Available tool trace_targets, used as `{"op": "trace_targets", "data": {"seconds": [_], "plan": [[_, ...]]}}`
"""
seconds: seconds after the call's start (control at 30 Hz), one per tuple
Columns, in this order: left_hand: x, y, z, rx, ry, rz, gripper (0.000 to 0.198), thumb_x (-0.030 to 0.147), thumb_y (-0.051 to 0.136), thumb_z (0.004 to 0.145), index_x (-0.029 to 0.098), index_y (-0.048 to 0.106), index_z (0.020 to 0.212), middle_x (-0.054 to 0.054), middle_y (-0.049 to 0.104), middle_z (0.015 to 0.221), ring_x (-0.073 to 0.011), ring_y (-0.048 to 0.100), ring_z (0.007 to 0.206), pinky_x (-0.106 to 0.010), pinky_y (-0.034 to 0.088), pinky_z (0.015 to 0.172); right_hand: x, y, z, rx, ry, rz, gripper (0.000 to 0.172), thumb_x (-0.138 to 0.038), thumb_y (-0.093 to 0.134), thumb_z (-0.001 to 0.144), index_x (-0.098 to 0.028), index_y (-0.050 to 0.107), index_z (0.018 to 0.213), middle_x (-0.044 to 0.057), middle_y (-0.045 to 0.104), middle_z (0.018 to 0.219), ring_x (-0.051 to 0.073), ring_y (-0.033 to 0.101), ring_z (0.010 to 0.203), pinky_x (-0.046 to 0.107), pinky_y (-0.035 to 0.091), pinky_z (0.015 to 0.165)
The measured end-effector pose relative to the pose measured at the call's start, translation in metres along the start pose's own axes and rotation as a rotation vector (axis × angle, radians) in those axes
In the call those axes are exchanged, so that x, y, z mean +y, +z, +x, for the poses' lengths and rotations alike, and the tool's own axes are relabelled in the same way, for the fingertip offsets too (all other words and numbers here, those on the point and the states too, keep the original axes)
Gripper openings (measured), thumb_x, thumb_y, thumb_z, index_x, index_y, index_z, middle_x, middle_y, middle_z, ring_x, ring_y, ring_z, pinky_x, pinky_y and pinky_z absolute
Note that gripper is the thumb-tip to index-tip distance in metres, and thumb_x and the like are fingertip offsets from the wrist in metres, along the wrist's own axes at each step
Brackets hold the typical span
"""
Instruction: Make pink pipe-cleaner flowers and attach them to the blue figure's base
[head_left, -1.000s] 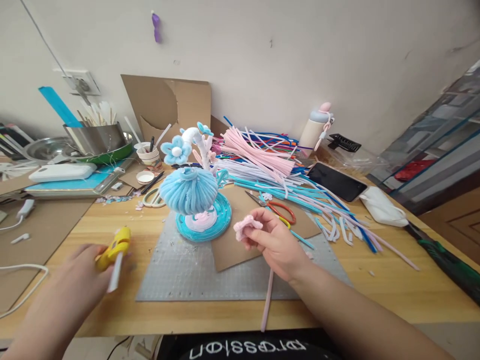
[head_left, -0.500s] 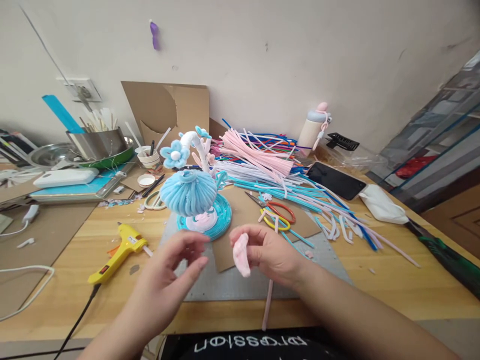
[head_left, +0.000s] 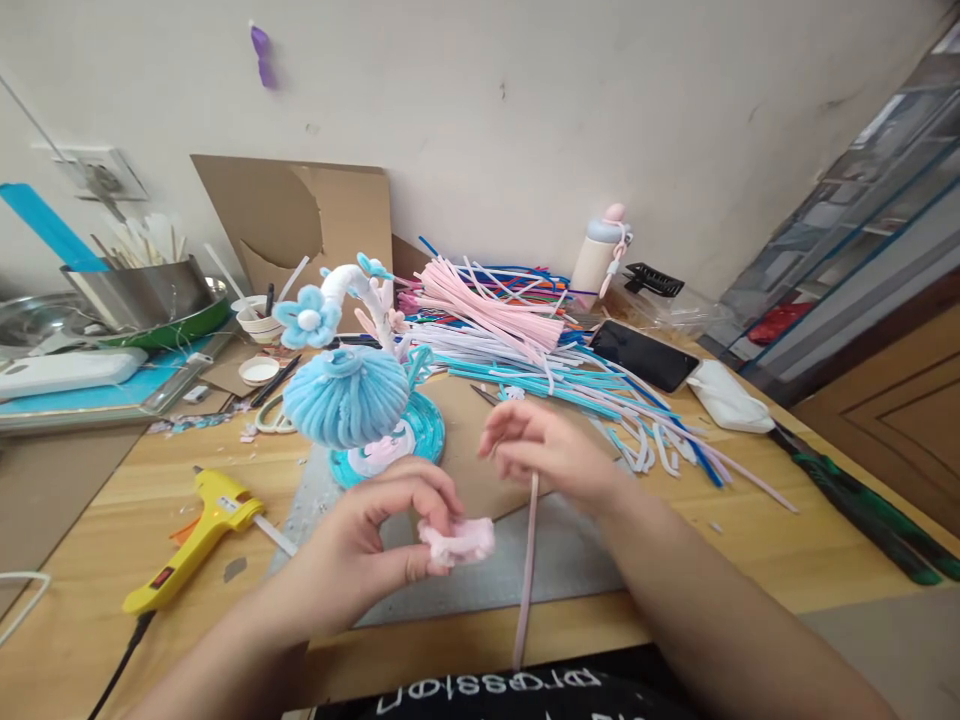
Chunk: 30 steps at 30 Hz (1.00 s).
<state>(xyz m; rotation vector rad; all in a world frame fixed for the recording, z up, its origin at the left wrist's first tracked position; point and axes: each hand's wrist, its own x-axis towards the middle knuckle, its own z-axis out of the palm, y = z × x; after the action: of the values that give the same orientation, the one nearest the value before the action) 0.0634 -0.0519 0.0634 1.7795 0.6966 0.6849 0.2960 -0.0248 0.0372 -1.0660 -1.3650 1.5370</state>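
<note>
Your left hand [head_left: 375, 545], lower centre: fingers pinched on pink fuzzy piece [head_left: 459, 540] | your right hand [head_left: 544, 455], centre: fingers loosely curled, holding nothing | pink pipe cleaner [head_left: 525, 570] just below it

- We place the mat [head_left: 570, 560] at the table's near edge; the chenille figure [head_left: 349, 395] stands on its far left corner.
- Glue gun [head_left: 196, 525] lies left of the mat.
- Stem pile [head_left: 525, 330] lies behind the mat; phone [head_left: 641, 355] right of it.
- Our left hand [head_left: 367, 545], fuzzy piece [head_left: 459, 540] in it, sits over the mat's near part.

Head view, forward-down over table [head_left: 750, 550] (close, seemingly wide-angle).
</note>
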Motion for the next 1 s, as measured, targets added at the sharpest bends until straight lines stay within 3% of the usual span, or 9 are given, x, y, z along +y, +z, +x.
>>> {"op": "trace_targets", "data": {"seconds": [0.07, 0.1, 0.2, 0.37, 0.47, 0.57, 0.73, 0.87, 1.0], "plan": [[-0.007, 0.001, 0.0, 0.06, -0.056, -0.037, 0.014, 0.03, 0.067, 0.079, 0.019, 0.059, 0.08, -0.002, 0.057, 0.088, -0.0154, 0.052, 0.083, -0.028, 0.039, 0.077, 0.001, -0.022, 0.009, 0.42, -0.136, -0.463, 0.016, -0.026, 0.057, 0.077, -0.02, 0.055, 0.091, 0.003, 0.063, 0.085, 0.014, 0.057, 0.068, 0.027, 0.043, 0.061], [-0.011, 0.002, 0.001, 0.099, -0.095, -0.05, 0.017, 0.032, 0.067, 0.079, 0.018, 0.058, 0.08, -0.002, 0.056, 0.085, -0.0153, 0.051, 0.081, -0.028, 0.038, 0.075, 0.004, -0.031, 0.014, 0.512, -0.14, -0.712, 0.016, -0.028, 0.055, 0.079, -0.019, 0.058, 0.092, 0.004, 0.064, 0.085, 0.016, 0.058, 0.071, 0.029, 0.043, 0.063], [-0.019, 0.008, 0.004, 0.173, -0.232, -0.046, 0.024, 0.039, 0.064, 0.079, 0.018, 0.056, 0.082, -0.001, 0.053, 0.08, -0.015, 0.048, 0.079, -0.027, 0.037, 0.071, 0.018, -0.044, 0.026, 0.403, -0.134, -1.021, 0.016, -0.023, 0.057, 0.079, -0.018, 0.065, 0.091, 0.008, 0.066, 0.093, 0.02, 0.058, 0.085, 0.033, 0.043, 0.075], [-0.022, 0.016, 0.009, 0.193, -0.338, 0.009, 0.03, 0.046, 0.062, 0.078, 0.017, 0.054, 0.077, 0.001, 0.051, 0.074, -0.014, 0.046, 0.073, -0.026, 0.035, 0.067, 0.032, -0.036, 0.032, 0.268, -0.111, -1.128, 0.014, -0.021, 0.067, 0.073, -0.021, 0.07, 0.087, 0.008, 0.067, 0.098, 0.027, 0.054, 0.1, 0.041, 0.031, 0.087], [-0.023, 0.017, 0.01, 0.207, -0.329, 0.032, 0.031, 0.047, 0.061, 0.078, 0.017, 0.055, 0.078, 0.0, 0.053, 0.075, -0.0144, 0.047, 0.074, -0.027, 0.037, 0.068, 0.03, -0.033, 0.031, 0.234, -0.099, -1.137, 0.002, -0.021, 0.067, 0.075, -0.02, 0.068, 0.075, 0.006, 0.068, 0.086, 0.025, 0.056, 0.093, 0.041, 0.029, 0.086], [-0.025, 0.018, 0.009, 0.229, -0.328, 0.076, 0.03, 0.047, 0.059, 0.08, 0.018, 0.055, 0.078, 0.001, 0.052, 0.073, -0.0141, 0.047, 0.072, -0.026, 0.036, 0.066, 0.023, -0.028, 0.026, 0.191, -0.099, -1.094, 0.009, -0.027, 0.062, 0.08, -0.019, 0.066, 0.076, 0.003, 0.067, 0.078, 0.019, 0.057, 0.08, 0.036, 0.035, 0.079], [-0.027, 0.019, 0.008, 0.212, -0.268, 0.059, 0.021, 0.039, 0.057, 0.084, 0.018, 0.056, 0.083, 0.0, 0.056, 0.079, -0.0145, 0.049, 0.076, -0.028, 0.038, 0.072, 0.004, -0.017, 0.008, 0.132, -0.181, -0.517, 0.014, -0.033, 0.058, 0.083, -0.019, 0.061, 0.083, 0.0, 0.061, 0.074, 0.014, 0.055, 0.069, 0.028, 0.042, 0.065], [-0.024, 0.019, 0.007, 0.202, -0.218, -0.042, 0.018, 0.035, 0.056, 0.084, 0.018, 0.055, 0.084, -0.002, 0.059, 0.088, -0.0152, 0.053, 0.081, -0.029, 0.04, 0.075, -0.019, -0.024, -0.01, 0.377, -0.328, -0.248, 0.005, -0.025, 0.061, 0.079, -0.02, 0.059, 0.078, -0.002, 0.057, 0.065, 0.013, 0.053, 0.059, 0.026, 0.041, 0.056], [-0.018, 0.019, 0.005, 0.179, -0.183, -0.11, 0.018, 0.035, 0.057, 0.084, 0.017, 0.054, 0.083, -0.002, 0.056, 0.084, -0.0149, 0.052, 0.08, -0.028, 0.039, 0.072, -0.044, -0.024, -0.03, 0.648, -0.529, -0.438, 0.003, -0.022, 0.061, 0.078, -0.022, 0.062, 0.076, -0.001, 0.057, 0.065, 0.012, 0.049, 0.056, 0.026, 0.036, 0.05]]}}
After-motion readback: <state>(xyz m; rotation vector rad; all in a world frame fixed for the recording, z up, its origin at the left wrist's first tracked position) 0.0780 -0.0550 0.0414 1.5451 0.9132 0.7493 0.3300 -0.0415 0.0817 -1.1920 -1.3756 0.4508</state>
